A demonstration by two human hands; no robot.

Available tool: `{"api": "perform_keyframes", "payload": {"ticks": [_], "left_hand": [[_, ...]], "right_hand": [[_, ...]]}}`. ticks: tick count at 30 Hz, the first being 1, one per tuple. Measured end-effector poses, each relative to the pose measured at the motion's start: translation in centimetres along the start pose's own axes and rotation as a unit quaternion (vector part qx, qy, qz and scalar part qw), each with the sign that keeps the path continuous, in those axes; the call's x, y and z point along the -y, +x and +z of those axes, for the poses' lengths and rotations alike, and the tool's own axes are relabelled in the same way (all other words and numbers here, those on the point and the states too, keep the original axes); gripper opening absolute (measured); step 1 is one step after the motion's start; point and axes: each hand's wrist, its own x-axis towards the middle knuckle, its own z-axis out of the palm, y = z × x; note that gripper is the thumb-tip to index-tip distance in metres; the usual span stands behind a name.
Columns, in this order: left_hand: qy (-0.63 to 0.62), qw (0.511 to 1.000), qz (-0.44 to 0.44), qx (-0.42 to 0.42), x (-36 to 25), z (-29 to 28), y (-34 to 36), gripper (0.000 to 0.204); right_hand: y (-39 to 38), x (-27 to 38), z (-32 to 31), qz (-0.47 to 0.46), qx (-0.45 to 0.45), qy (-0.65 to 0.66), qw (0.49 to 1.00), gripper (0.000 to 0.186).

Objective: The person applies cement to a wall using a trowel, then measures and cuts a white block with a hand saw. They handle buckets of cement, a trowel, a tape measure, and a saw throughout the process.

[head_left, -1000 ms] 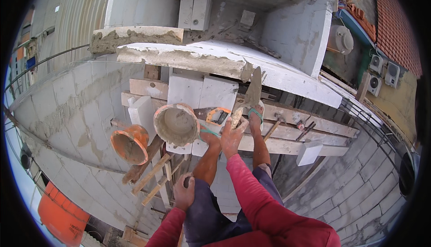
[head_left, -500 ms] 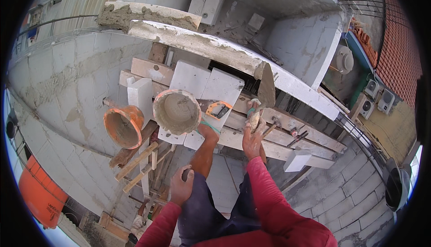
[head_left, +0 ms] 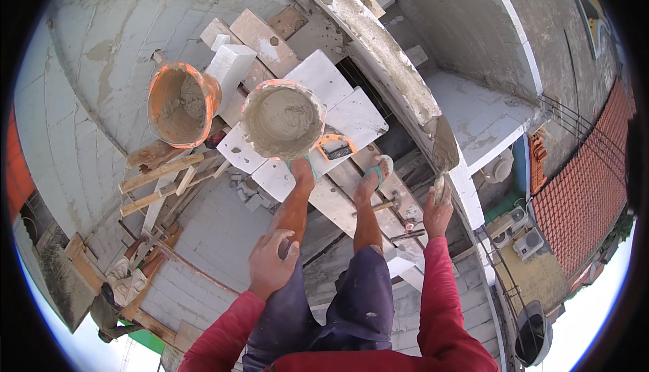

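My right hand grips the handle of a trowel. Its grey, mortar-smeared blade points away from me, at the mortar-covered top edge of the low wall. Near my left knee, my left hand is curled, with a small dark patch between thumb and fingers that I cannot make out. Ahead of that hand stands a mortar-caked bucket with wet grey mortar inside. Left of it, an orange bucket sits tilted, its inside coated with mortar.
White blocks lie on the wooden planks under my sandalled feet. By my feet are an orange-framed tool and a hammer. Gaps open between planks and wall. Wooden battens stick out at left; another person is lower down.
My view has turned, so the wall now runs down the right side. My right hand has moved away from my foot, rightward with the trowel to the wall. My left hand stays by the knee.
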Motion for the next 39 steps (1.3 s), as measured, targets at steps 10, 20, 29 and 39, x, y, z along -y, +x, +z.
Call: {"api": "perform_keyframes", "payload": {"ticks": [10,20,29,39], "left_hand": [[-0.057,0.997,-0.014,-0.050,8.7,-0.8,-3.1,0.023],[-0.084,0.992,-0.026,-0.088,11.1,-0.7,-5.4,0.024],[-0.084,0.991,-0.034,-0.097,11.5,0.1,-6.9,0.025],[-0.077,0.992,-0.041,-0.096,10.8,4.9,-5.4,0.025]], "right_hand": [[-4.7,3.9,10.2,0.172,-0.008,0.265,0.949,0.038],[-4.3,10.2,8.2,0.165,-0.019,0.263,0.950,0.065],[-8.7,9.4,6.4,0.037,0.035,0.090,0.995,0.035],[-4.1,-1.6,12.7,0.054,0.126,0.039,0.990,0.037]]}}
